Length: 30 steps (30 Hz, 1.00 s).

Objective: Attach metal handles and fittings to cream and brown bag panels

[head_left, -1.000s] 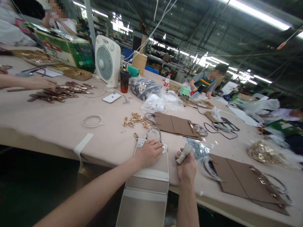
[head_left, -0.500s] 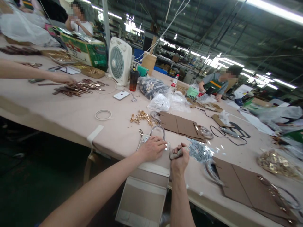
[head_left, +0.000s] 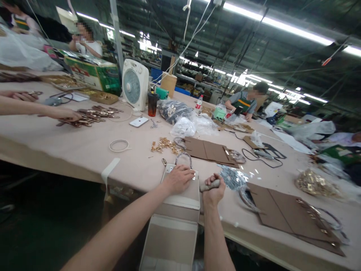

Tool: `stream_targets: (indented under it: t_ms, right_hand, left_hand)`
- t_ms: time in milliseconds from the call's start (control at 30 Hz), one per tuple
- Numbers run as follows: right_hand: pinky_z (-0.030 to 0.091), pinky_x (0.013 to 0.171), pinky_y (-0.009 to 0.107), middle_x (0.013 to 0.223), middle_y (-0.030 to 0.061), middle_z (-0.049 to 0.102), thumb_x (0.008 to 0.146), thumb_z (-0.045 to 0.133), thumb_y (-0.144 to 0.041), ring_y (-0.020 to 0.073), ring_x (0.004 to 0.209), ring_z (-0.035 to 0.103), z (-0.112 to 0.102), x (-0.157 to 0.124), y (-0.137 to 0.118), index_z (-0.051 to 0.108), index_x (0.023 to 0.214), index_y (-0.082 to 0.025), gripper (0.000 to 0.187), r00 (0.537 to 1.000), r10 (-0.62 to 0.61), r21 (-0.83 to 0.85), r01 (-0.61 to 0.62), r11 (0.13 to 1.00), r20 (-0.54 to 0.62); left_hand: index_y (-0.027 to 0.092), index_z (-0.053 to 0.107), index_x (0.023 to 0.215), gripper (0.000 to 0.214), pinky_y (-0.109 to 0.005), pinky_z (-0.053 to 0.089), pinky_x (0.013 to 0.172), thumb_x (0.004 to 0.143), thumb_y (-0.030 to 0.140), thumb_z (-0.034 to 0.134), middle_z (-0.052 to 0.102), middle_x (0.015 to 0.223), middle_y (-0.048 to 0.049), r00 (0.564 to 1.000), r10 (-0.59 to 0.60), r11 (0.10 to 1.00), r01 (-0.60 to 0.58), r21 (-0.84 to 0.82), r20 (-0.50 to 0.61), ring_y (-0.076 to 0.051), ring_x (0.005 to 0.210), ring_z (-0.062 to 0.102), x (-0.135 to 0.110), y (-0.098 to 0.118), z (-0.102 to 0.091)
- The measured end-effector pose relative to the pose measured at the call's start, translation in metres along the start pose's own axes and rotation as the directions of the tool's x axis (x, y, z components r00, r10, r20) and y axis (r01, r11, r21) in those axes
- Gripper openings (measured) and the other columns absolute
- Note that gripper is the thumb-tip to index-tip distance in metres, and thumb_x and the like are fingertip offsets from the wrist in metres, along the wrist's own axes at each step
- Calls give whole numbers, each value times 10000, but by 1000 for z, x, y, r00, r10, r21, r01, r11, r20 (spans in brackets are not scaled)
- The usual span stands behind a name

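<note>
**Grey Wrapped Rod (head_left: 212, 185) Beside the Right Edge of the Pale Beige Folded Panel (head_left: 187, 199)**

The panel lies at the near edge of the pink-beige cloth-covered worktop (head_left: 143, 165); its long axis runs toward the wearer, with the lower section hanging past the edge. The left hand (head_left: 178, 180) rests across the panel's upper section, fingers extended and nearly together; whether the fingertips pin a small part cannot be told. The right hand (head_left: 213, 190) is curled around the rod. The rod's long axis lies roughly crosswise to the panel, its left end just beside the panel's right edge; contact cannot be confirmed. Of the two hands, the left is nearer the small shiny metal fitting (head_left: 194, 176).
</note>
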State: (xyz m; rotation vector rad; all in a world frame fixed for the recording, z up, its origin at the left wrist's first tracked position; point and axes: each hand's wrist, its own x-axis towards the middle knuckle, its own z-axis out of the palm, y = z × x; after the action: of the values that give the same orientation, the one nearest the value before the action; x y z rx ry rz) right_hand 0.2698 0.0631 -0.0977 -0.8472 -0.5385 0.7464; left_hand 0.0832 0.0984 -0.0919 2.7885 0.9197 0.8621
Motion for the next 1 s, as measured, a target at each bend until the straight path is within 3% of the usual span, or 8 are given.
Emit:
stream_targets:
  t_ms: [233,533,767,1000]
  right_hand:
    - [349,494,228,684,-74,439,887,486,-506,83,488,400,4,-10,2,563,889,-218,298,997,-76,-51,77,996,24]
    - [348,466,222,622,-65,486,958,469,-624,90,474,441,16,-20,8,602,899,-180,467,993,-101,-196,113,974,67]
    - [325,446,213,629,-72,471,965,507,-493,81,462,424,19,-16,7,612,908,-183,332,991,-135,-137,136,981,14]
    - [291,413,188,603,-92,429,900,575,-363,61,423,365,19,-2,0,606,888,-206,161,987,-149,102,154,983,-59]
  left_hand:
    - [283,710,1272,324,-455,406,1109,979,240,580,711,1352,-21,999,11,999,-12,-39,-31,-235,1263,548,-4,0,3]
    - [262,691,1257,306,-459,397,1111,982,237,558,688,1380,-26,1000,9,1000,-9,-22,0,-247,1288,536,-3,1,-4]
    - [255,655,1270,312,-455,376,1123,972,241,563,655,1415,-39,1000,-18,1000,18,3,13,-250,1290,542,0,-2,-5]
    - [262,655,1251,288,-448,360,1150,975,270,572,648,1427,-6,998,-59,998,60,-23,31,-242,1302,512,2,-6,-5]
